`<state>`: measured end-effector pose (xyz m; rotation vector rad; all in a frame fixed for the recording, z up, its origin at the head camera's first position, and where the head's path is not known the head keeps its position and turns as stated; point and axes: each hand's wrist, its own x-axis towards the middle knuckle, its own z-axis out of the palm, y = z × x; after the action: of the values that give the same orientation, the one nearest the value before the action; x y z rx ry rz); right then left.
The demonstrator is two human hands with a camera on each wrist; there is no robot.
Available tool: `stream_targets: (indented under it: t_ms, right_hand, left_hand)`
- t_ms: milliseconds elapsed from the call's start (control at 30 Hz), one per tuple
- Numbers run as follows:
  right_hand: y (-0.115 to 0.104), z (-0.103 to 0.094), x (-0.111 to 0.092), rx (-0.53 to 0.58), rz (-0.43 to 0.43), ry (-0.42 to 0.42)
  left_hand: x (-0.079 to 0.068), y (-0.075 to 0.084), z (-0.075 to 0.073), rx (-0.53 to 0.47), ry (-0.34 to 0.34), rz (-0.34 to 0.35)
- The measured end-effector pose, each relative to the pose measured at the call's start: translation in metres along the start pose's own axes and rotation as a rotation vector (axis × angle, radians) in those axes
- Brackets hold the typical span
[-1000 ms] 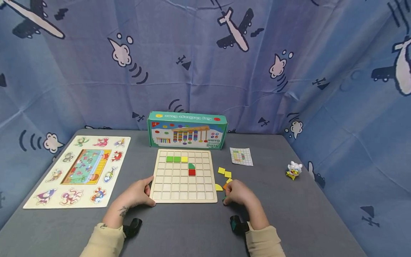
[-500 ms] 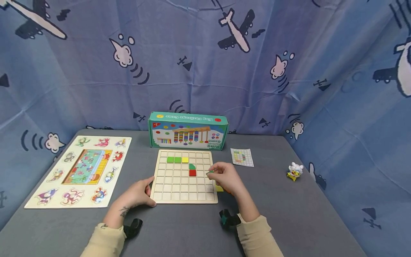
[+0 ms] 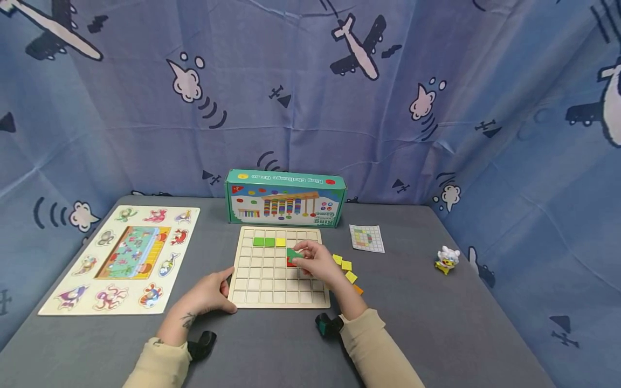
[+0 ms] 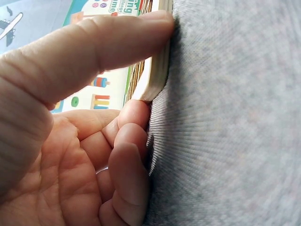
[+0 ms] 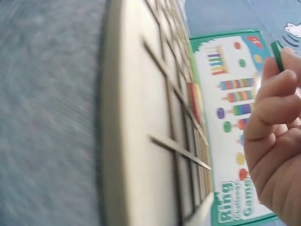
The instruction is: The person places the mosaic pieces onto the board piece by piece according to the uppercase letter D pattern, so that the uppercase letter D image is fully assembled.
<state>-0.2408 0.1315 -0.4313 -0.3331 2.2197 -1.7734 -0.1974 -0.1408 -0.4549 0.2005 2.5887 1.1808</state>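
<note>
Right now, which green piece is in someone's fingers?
The green piece pinched by the right hand, raised above the board; the two green squares lie flat in its grid.

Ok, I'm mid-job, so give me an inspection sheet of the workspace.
Surface: gray tabletop.
Job's things: gridded board flat, placed tiles in some cells; loose yellow tiles to its right; pattern card beyond those.
Clutter: picture board, game box, toy figure.
Hands: left hand touches the gridded board's left edge; right hand pinches a green piece above it.
Cables: none clearly seen; dark strip along the right sleeve unclear.
Surroundings: blue airplane-print curtain.
</note>
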Motion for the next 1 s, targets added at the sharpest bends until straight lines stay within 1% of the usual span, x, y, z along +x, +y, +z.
stream_targets:
  t_ms: [133, 300, 333, 433, 533, 633, 800, 1000]
  right_hand:
    - [0.006, 0.005, 0.004, 0.096, 0.038, 0.028]
    - [0.013, 0.008, 0.007, 0.179, 0.091, 0.064]
    - [0.013, 0.009, 0.007, 0.181, 0.106, 0.076]
    - [0.014, 0.011, 0.007, 0.139, 0.165, 0.123]
    - [0.012, 0.014, 0.005, 0.048, 0.235, 0.159]
    - [0.011, 0.016, 0.005, -0.038, 0.293, 0.176]
    - [0.008, 0.018, 0.005, -0.134, 0.328, 0.175]
    - [0.007, 0.021, 0.005, -0.182, 0.364, 0.188]
  left_hand:
    - [0.0, 0.001, 0.0, 0.002, 0.003, -0.001]
    - [0.0, 0.002, 0.001, 0.007, 0.001, -0.008]
    - [-0.001, 0.002, 0.001, 0.008, 0.0, -0.008]
    - [-0.001, 0.002, 0.0, 0.01, -0.001, -0.007]
    - [-0.002, 0.002, 0.0, 0.013, -0.002, -0.002]
    - [-0.002, 0.003, -0.001, 0.013, -0.004, 0.001]
    - [-0.002, 0.003, -0.001, 0.011, -0.004, 0.006]
    - [-0.003, 0.004, -0.002, 0.008, -0.006, 0.009]
